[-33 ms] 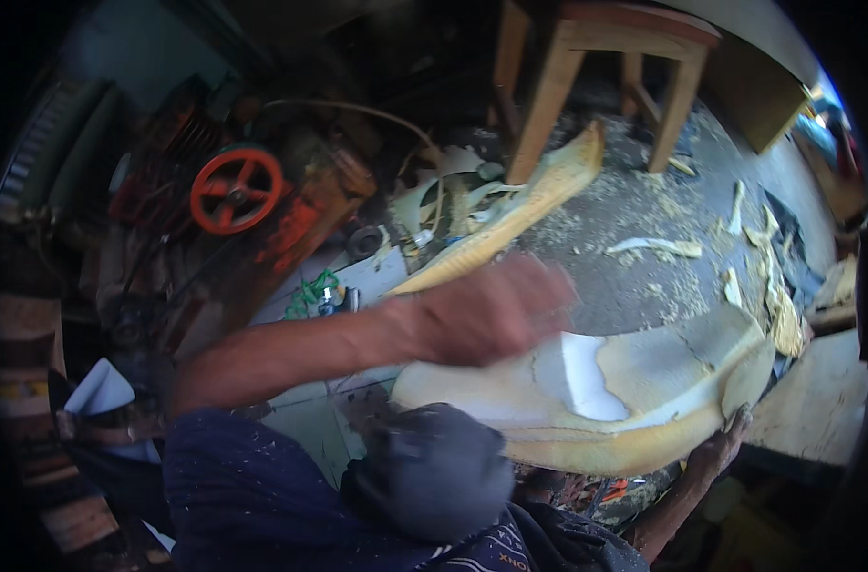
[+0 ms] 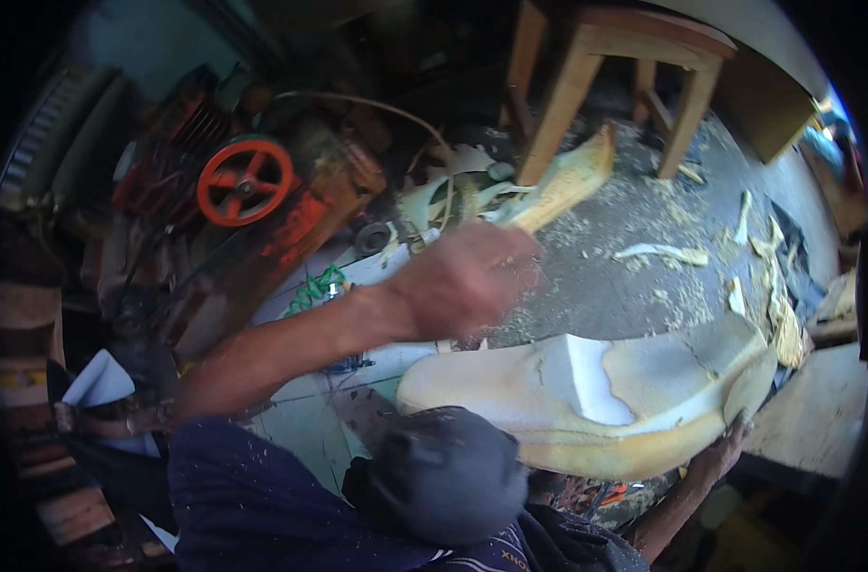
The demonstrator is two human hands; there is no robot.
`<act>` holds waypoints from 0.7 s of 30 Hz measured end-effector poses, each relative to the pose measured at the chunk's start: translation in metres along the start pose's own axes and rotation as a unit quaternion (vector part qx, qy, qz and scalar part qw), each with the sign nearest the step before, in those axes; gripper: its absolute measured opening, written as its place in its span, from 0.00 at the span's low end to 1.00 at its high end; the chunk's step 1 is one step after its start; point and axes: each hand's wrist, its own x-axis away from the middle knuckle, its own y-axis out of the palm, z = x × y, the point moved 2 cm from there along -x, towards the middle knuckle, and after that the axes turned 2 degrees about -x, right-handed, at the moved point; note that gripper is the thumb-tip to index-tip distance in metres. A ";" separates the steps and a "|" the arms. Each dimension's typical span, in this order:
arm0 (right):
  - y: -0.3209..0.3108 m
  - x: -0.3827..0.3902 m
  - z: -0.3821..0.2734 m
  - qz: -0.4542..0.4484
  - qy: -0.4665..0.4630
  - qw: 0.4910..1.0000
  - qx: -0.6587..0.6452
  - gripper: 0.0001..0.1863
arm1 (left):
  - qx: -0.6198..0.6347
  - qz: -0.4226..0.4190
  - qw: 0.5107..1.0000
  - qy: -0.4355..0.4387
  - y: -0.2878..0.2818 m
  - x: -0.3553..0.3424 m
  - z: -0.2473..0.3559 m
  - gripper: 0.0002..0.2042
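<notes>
A long, curved foam seat pad point(image 2: 472, 386), cream and yellowish with a white inset patch and a seam along its side, lies in front of me. My right hand point(image 2: 736, 434) grips its right end, with fingers against the rim. Above the pad's left end, apart from it as far as I can see, is my left hand point(image 2: 467, 281). It is blurred by motion and closed like a fist; what it holds, if anything, I cannot make out. A dark rounded shape point(image 2: 448, 472) at the bottom covers part of the pad's near side.
A wooden stool point(image 2: 558, 105) stands at the back, with a long yellowish foam strip point(image 2: 577, 181) beside its leg. Foam scraps point(image 2: 663, 253) and crumbs litter the grey floor. At left is a machine with a red handwheel point(image 2: 245, 179). Green coiled cord point(image 2: 315, 291) lies near my left forearm.
My left hand has swung left and away from over the foam seat pad. My right hand keeps its grip at the pad's right end. The whole view has shifted slightly.
</notes>
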 end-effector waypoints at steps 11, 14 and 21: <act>-0.018 -0.030 0.016 0.129 0.062 0.988 -0.063 0.22 | 0.077 0.262 0.575 -0.771 0.033 0.336 -0.010 0.08; -0.020 -0.029 0.012 0.103 -0.066 0.964 0.236 0.23 | 0.181 0.283 0.612 -0.716 0.069 0.286 0.000 0.08; 0.006 -0.019 -0.003 0.082 -0.041 0.993 0.080 0.30 | 0.333 0.196 0.890 -0.243 0.118 0.039 0.031 0.14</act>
